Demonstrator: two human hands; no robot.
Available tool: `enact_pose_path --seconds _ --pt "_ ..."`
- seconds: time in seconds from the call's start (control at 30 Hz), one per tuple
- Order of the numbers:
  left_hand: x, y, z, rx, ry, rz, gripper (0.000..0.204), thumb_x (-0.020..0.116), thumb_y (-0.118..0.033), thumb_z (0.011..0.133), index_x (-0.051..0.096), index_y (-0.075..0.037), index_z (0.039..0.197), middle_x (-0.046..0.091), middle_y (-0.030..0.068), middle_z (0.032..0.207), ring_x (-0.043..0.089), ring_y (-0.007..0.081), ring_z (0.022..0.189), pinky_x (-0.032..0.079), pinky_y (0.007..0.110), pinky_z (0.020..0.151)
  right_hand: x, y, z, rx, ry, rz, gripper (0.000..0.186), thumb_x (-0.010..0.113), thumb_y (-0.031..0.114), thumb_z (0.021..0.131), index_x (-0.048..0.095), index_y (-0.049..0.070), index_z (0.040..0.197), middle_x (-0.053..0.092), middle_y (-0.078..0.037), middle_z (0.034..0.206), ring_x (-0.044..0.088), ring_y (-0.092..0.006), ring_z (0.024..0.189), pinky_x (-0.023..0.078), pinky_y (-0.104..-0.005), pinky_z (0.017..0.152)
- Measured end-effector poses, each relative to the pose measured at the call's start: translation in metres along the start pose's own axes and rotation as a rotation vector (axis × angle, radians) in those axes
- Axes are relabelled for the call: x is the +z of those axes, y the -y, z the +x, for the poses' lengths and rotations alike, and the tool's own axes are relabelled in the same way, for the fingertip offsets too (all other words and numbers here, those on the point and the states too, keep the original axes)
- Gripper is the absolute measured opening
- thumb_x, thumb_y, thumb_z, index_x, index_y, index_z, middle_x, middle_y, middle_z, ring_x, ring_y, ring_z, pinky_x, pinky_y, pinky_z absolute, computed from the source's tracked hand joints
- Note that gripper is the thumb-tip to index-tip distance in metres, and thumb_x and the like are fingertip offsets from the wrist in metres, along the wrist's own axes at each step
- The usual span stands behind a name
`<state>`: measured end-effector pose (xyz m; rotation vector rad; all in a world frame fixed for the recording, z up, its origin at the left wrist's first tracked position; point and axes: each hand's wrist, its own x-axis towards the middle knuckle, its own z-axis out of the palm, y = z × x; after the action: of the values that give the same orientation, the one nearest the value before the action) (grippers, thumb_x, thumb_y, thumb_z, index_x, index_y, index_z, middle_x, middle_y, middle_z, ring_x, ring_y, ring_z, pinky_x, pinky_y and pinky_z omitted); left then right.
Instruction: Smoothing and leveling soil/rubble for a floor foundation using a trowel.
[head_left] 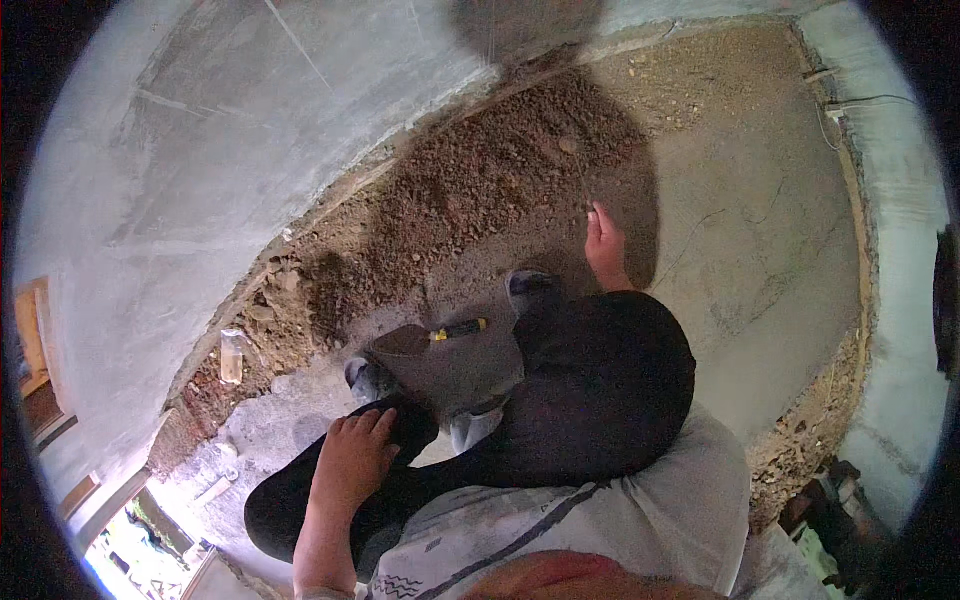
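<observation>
My left hand [357, 447] rests on my bent left knee, its fingers lying over the dark trouser cloth, with nothing in it. Out past my right knee is my right hand [606, 247], its fingers closed and pointing toward the dirt. A thin dark line, perhaps a slim rod, runs from those fingertips toward a small round spot; I cannot make out what it is. Between my shoes and the dug soil lies a trowel [402, 341], its black and yellow handle pointing right. Loose brown soil [460, 190] lies in a strip beyond it.
A grey plastered wall [250, 120] curves along the left and far side. Smooth grey concrete floor [760, 220] spreads to the right, edged by rubble [800, 430]. A clear plastic bottle [231, 360] stands by the wall. A light-handled tool [214, 490] lies at lower left, near a bright opening.
</observation>
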<state>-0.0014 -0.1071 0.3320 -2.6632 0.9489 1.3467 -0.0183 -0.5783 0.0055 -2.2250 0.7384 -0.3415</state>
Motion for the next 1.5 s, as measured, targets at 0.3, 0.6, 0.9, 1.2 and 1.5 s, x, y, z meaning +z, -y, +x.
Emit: enact_pose_path --seconds 0.3,0.6,0.9,1.2,1.5 --pt "0.004 0.002 0.001 0.047 -0.093 0.06 0.055 0.065 -0.03 0.094 0.051 -0.009 0.143 0.061 0.0144 0.13 0.058 0.033 0.12 0.042 0.046 0.108 -0.019 0.021 0.028 0.047 -0.078 -0.022 0.04 0.052 0.031 0.106 0.063 0.001 0.131 0.07 -0.021 0.12 0.068 -0.0384 0.109 0.054 -0.0426 0.092" --pt "0.003 0.002 0.0 0.046 -0.092 0.056 0.057 0.065 -0.029 0.093 0.05 -0.009 0.144 0.06 0.0164 0.134 0.058 0.0338 0.121 0.04 0.046 0.11 0.017 -0.014 0.027 0.137 0.168 -0.252 0.039 0.052 0.032 0.106 0.063 0.005 0.132 0.069 -0.025 0.118 0.068 -0.0376 0.108 0.054 -0.0403 0.091" --pt "0.013 0.011 0.001 -0.005 0.04 0.119 0.056 0.063 -0.032 0.095 0.05 -0.009 0.144 0.061 0.0132 0.132 0.06 0.03 0.12 0.042 0.043 0.107 0.017 0.071 0.066 0.012 0.04 0.129 0.041 0.051 0.035 0.107 0.062 0.008 0.136 0.062 -0.012 0.098 0.058 -0.0245 0.09 0.048 -0.0351 0.08" --pt "0.004 0.008 0.016 0.064 -0.066 0.034 0.053 0.062 -0.031 0.096 0.05 -0.01 0.144 0.061 0.0146 0.133 0.06 0.031 0.12 0.041 0.043 0.108 0.056 0.068 0.081 0.089 0.189 -0.059 0.044 0.05 0.041 0.105 0.063 0.011 0.136 0.069 -0.02 0.123 0.068 -0.039 0.109 0.054 -0.0471 0.091" --pt "-0.004 0.008 0.032 0.1 -0.014 0.026 0.053 0.061 -0.031 0.097 0.05 -0.01 0.145 0.06 0.0151 0.134 0.059 0.0315 0.122 0.039 0.046 0.111 0.081 0.028 0.084 -0.011 0.27 -0.298 0.041 0.053 0.04 0.105 0.065 0.011 0.132 0.073 -0.023 0.1 0.072 -0.0409 0.087 0.056 -0.0466 0.077"
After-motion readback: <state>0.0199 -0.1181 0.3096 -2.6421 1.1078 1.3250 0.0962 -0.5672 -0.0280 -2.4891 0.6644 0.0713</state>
